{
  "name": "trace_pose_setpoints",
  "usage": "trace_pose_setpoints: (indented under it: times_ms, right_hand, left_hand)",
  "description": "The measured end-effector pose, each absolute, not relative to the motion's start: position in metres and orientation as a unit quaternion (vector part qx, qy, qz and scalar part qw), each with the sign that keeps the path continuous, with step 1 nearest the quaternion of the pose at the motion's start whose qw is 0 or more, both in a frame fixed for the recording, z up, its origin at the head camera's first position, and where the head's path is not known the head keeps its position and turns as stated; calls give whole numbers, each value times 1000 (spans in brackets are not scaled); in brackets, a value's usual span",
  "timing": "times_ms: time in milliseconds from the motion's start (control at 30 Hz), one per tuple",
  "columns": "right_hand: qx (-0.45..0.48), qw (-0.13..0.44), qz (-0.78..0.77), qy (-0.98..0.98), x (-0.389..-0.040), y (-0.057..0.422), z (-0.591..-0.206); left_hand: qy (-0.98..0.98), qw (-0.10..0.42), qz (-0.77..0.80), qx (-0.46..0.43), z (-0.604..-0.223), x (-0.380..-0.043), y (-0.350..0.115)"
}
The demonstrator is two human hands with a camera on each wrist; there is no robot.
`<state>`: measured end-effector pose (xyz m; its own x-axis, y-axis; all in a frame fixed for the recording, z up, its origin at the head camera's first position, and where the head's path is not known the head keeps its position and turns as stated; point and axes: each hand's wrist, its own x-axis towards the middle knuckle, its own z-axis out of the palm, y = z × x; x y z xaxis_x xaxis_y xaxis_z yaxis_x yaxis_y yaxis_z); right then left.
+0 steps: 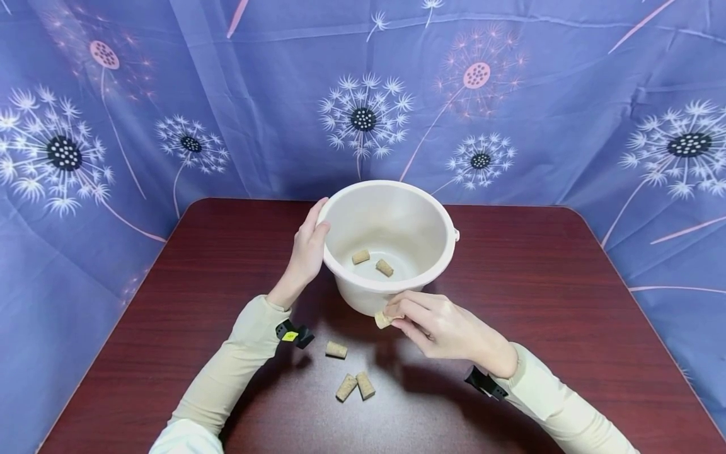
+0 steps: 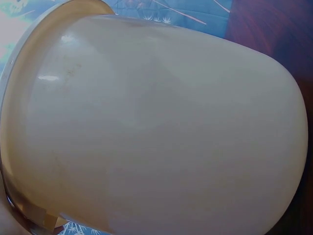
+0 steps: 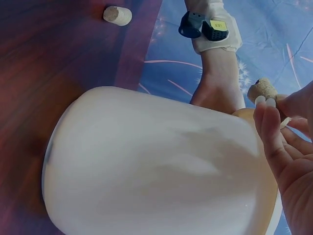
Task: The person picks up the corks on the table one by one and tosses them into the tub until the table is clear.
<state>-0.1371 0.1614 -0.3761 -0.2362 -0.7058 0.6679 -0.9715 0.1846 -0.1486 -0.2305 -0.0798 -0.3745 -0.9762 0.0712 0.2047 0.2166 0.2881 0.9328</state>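
Note:
A white bucket (image 1: 391, 195) stands on the table, with two corks (image 1: 360, 256) lying on its floor inside. At its left side my left hand (image 1: 306, 249) holds the rim; the left wrist view is mostly filled by the bucket wall (image 2: 161, 122). In front of the bucket, near its front rim, my right hand (image 1: 437, 325) pinches a cork (image 1: 383, 320) between thumb and fingers. The right wrist view shows that pinched cork (image 3: 262, 89) beside the rim. Three more corks lie on the table between my forearms, one cork (image 1: 336, 350) apart from a touching pair (image 1: 356, 386).
The dark red wooden table (image 1: 539, 284) has rounded far corners. Behind it and along both sides hangs a blue cloth (image 1: 272, 94) printed with dandelions. A small lug (image 1: 456, 234) sticks out at the bucket's right rim. Dark straps sit on both wrists.

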Motion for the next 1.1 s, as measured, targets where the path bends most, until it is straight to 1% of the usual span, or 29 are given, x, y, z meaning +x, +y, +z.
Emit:
trace_pose_setpoints:
  times_ms: [367, 700, 1100]
  right_hand:
    - [575, 228, 280, -734, -134, 162, -374]
    - [582, 246, 295, -716, -133, 162, -366]
    - [578, 288, 312, -696, -133, 161, -357]
  left_hand:
    - [-799, 57, -592, -92, -375, -231, -79]
    - [-801, 59, -589, -89, -374, -230, -80]
    - [-799, 61, -592, -88, -374, -230, -79]
